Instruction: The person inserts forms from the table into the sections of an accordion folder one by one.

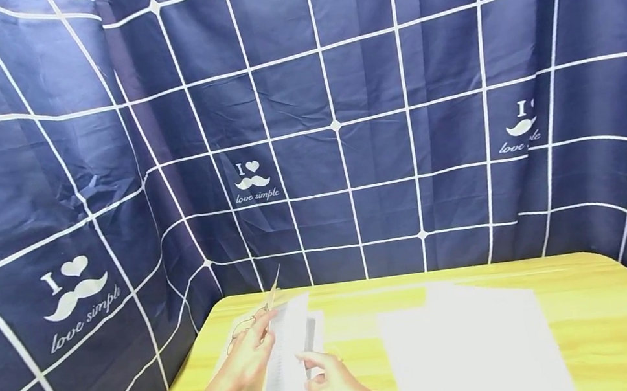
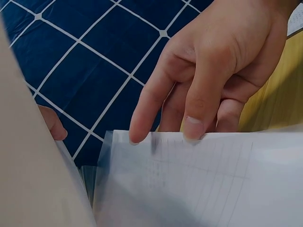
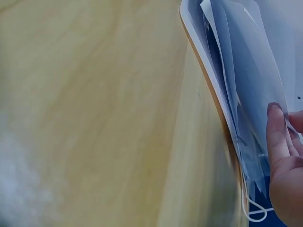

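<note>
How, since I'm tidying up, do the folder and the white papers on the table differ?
The folder is open with leaves raised; the papers lie flat.
The folder is at the person's left, the papers at the right.
The left hand and right hand are on the folder; neither touches the papers.
Both rest on the yellow table.

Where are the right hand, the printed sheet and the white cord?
Right hand [image 1: 339,386]: head view, middle of the hand.
Printed sheet [image 2: 206,172]: left wrist view, on its lined area.
White cord [image 3: 258,221]: right wrist view, bottom of its loop.
</note>
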The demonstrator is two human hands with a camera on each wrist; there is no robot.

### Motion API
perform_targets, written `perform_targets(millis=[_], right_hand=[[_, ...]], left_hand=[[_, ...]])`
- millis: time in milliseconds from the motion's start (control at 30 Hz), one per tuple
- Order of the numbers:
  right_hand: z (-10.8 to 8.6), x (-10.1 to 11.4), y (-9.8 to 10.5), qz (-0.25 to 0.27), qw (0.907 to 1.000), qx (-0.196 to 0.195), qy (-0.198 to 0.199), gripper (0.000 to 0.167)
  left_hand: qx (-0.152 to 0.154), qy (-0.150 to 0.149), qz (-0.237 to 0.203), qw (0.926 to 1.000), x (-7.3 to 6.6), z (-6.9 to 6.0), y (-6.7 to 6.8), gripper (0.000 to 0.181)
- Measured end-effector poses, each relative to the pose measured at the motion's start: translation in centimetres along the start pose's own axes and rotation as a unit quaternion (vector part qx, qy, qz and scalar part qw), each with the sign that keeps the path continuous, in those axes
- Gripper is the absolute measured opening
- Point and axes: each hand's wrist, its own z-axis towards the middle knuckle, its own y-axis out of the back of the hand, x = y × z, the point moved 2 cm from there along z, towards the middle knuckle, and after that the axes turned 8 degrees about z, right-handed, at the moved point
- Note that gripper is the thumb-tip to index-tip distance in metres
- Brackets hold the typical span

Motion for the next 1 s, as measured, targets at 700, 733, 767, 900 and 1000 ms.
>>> perform_targets(millis=[700,733,767,900,1000], right_hand=[[1.1,-0.3,-1.2,-0.011,0.9997,-0.01,-0.021,0.059],[1.2,-0.4,-1.3,-0.013,0.9997,-0.01,-0.018,0.059],[1.3,-0.4,-1.4,-0.014,0.9997,-0.01,-0.016,0.06],[1.4,-0.5,-1.6,-0.015,0.9998,-0.01,-0.009,0.062],[1.6,-0.6,-1.7,-0.015,0.9998,-0.01,-0.005,0.062]], left_hand=[[-0.007,-0.012,0.007,0.9999,-0.1,-0.1,0.0,0.038],[-0.007,-0.012,0.008,0.9999,-0.1,-0.1,0.0,0.038],[-0.008,-0.011,0.01,0.9999,-0.1,-0.1,0.0,0.038],[-0.009,-0.014,0.005,0.9999,-0.1,-0.1,0.0,0.038],[-0.008,-0.015,0.002,0.9999,-0.1,-0.1,0.0,0.038]])
